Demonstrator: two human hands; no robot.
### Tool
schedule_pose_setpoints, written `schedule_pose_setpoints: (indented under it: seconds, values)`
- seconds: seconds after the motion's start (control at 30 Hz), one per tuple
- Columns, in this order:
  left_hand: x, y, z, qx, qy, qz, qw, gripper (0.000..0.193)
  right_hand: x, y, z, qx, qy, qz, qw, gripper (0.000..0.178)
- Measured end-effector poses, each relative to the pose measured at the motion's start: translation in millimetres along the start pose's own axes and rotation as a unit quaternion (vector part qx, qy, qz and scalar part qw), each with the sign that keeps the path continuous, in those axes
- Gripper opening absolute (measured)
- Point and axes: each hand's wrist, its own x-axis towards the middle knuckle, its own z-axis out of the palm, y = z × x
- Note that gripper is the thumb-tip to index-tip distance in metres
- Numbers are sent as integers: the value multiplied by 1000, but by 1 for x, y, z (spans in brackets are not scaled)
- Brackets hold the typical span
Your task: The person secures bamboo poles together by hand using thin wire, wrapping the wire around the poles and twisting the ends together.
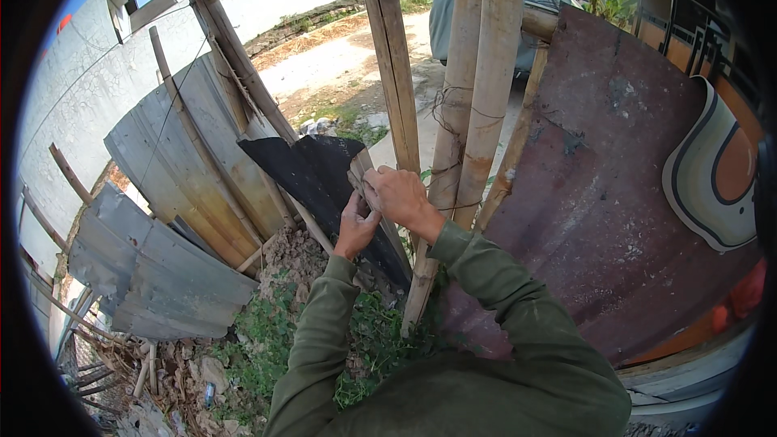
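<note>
Both my hands are together at the upper part of a narrow wooden slat, which stands against a black corrugated sheet. My left hand is closed, thumb and fingers pinching at the slat's left edge. Just above and to its right, my right hand is closed over the slat's top with its fingers bent. Whether a small piece such as wire or a nail is between the fingers, I cannot tell. Right of the hands rise upright bamboo poles bound with thin wire, and a split wooden post.
A reddish-brown metal sheet fills the right side, with a guitar-shaped board beyond. Grey corrugated sheets lean on bamboo at left. Green weeds and rubble lie below. A covered vehicle stands behind the poles.
</note>
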Motion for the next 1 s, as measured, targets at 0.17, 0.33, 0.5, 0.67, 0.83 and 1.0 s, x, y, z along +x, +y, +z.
schedule_pose_setpoints:
  seconds: [0.17, 0.33, 0.5, 0.67, 0.83, 1.0]
  values:
    - [0, -2, -2, -9, -2, 7, 1000, 50, 2, 0, 2, -5, 1, 4, 1000, 15]
    - [-2, 5, 1, -1, -2, 11, 1000, 48, 0, 2, 4, -9, 5, 9, 1000, 16]
    - [-1, 5, 1, -17, -11, -1, 1000, 47, -2, 2, 4, 16, 14, 16, 1000, 15]
    - [1, 2, -2, -19, -18, -8, 1000, 48, -1, 1, 4, 23, 18, 22, 999, 15]
    - [2, 4, -1, 7, -27, -14, 1000, 46, -2, 5, 4, 33, 12, 34, 999, 15]
    - [3, 6, -2, 27, -30, -36, 999, 45, -7, 5, 2, 36, 12, 35, 999, 16]
